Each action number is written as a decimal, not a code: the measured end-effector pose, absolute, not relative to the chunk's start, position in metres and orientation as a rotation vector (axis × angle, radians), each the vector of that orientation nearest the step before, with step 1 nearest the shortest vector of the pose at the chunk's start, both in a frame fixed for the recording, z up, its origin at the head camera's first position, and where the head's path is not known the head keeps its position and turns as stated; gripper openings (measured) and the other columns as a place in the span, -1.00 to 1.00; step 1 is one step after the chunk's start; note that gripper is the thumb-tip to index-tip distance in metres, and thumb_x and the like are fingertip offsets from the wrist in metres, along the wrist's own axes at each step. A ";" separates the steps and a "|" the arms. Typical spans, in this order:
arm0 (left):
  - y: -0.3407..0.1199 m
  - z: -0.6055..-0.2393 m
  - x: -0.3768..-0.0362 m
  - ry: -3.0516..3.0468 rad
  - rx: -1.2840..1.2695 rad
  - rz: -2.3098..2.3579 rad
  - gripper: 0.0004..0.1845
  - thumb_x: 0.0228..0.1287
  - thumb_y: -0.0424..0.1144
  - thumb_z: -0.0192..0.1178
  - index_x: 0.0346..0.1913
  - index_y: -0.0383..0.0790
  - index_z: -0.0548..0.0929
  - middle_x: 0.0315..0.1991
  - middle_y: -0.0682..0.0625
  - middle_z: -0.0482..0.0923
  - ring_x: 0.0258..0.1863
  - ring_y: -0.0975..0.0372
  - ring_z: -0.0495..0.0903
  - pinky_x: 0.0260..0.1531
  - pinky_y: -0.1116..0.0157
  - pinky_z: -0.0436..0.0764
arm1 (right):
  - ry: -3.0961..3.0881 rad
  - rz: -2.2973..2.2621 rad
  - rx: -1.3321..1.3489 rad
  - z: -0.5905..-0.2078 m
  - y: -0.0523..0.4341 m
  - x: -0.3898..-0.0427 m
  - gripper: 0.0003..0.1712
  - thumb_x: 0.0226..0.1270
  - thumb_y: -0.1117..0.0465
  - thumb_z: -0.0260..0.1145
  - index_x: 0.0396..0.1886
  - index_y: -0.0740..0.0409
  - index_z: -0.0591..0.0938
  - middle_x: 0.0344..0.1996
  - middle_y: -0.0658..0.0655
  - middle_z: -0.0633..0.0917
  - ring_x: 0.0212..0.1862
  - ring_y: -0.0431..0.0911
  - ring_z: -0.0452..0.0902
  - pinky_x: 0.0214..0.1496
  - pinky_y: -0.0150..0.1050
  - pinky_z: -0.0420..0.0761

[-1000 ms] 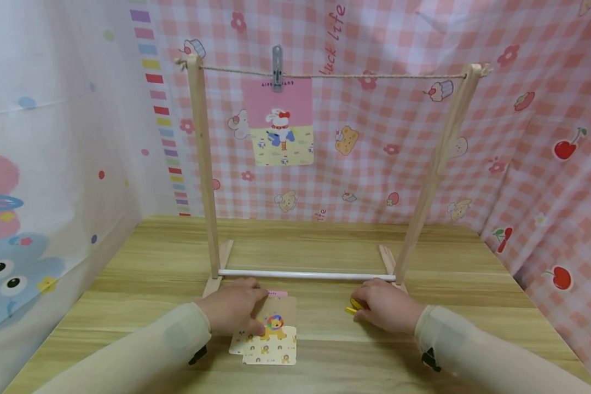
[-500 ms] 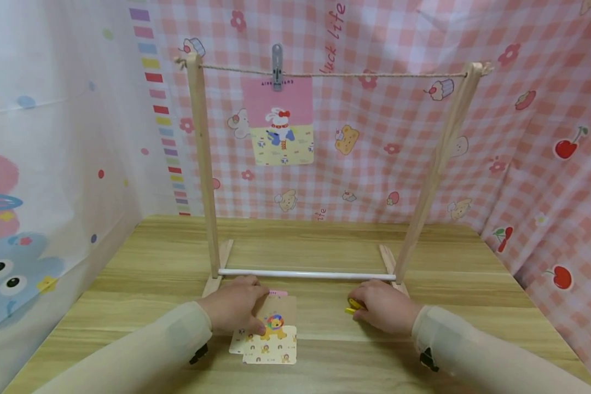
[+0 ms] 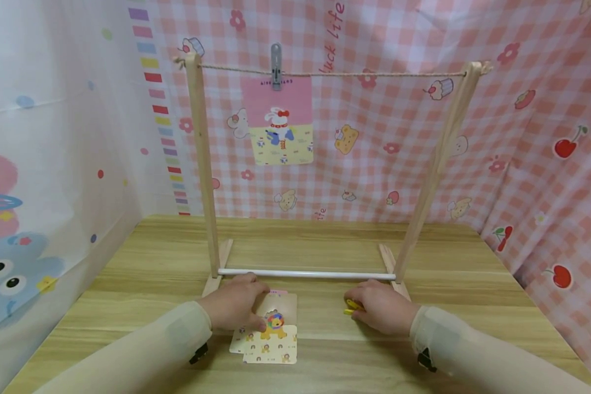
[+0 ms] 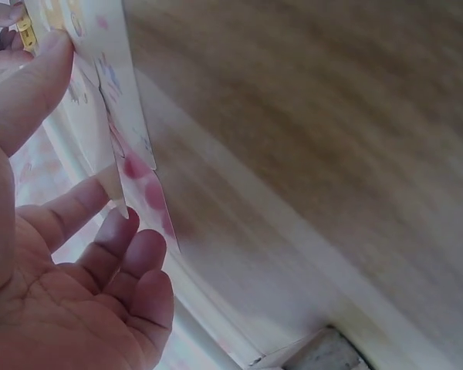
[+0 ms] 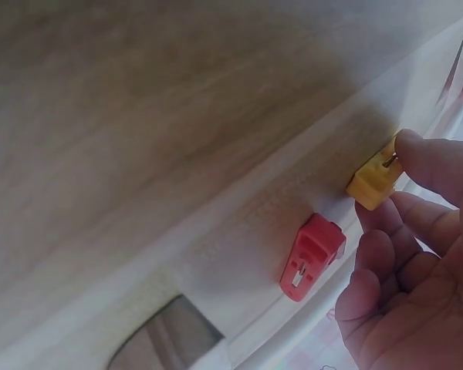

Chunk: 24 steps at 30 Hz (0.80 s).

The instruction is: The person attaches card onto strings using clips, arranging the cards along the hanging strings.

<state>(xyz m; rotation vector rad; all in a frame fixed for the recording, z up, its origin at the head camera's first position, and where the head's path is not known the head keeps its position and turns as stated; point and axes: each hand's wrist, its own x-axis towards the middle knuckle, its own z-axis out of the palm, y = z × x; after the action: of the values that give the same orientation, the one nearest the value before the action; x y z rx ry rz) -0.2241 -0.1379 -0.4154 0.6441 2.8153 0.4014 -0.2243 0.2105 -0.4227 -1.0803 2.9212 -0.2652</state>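
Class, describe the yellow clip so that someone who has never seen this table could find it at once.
Start at the wooden rack on the table and go to its right foot. There the right hand pinches the yellow clip. A red clip lies beside it, untouched; the yellow one is the held one.

Legible text: "luck life" in red script on the pink checked backdrop (image 3: 374, 137), running vertically, well above and beyond both hands. A fragment "ife" low on the same backdrop. Small dark lettering atop the hanging card (image 3: 280, 120) is unreadable.
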 end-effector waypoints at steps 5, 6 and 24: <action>-0.138 -0.416 -0.224 2.811 0.630 0.436 -0.13 0.02 0.15 0.63 0.38 -0.11 0.57 0.26 -0.08 0.56 0.28 0.00 0.54 0.36 -0.03 0.53 | 2.931 -0.269 -1.073 -0.423 0.210 -0.223 -0.77 0.37 0.18 0.50 -0.03 0.02 0.71 -0.25 -0.10 0.67 -0.07 -0.12 0.60 0.01 -0.10 0.63; -0.138 -0.416 -0.224 2.811 0.629 0.440 -0.13 0.02 0.15 0.63 0.38 -0.11 0.57 0.26 -0.07 0.57 0.28 0.00 0.54 0.36 -0.04 0.53 | 2.932 -0.267 -1.065 -0.423 0.210 -0.222 -0.76 0.37 0.18 0.50 -0.01 0.03 0.72 -0.23 -0.10 0.68 -0.05 -0.11 0.60 0.02 -0.10 0.64; -0.136 -0.414 -0.224 2.841 0.673 0.501 -0.33 0.25 0.03 0.51 0.36 -0.11 0.59 0.15 -0.01 0.59 0.18 0.04 0.61 0.30 -0.06 0.58 | 2.953 -0.367 -1.056 -0.424 0.209 -0.221 -0.66 0.37 0.17 0.49 0.10 0.11 0.74 -0.17 -0.07 0.72 -0.07 -0.16 0.62 -0.03 -0.16 0.66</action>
<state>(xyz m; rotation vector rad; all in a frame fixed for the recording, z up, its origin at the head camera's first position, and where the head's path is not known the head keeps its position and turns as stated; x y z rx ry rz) -0.2241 -0.1361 -0.4141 0.6734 2.8408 0.5006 -0.2214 0.2090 -0.4240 -1.0558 2.9530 -0.3665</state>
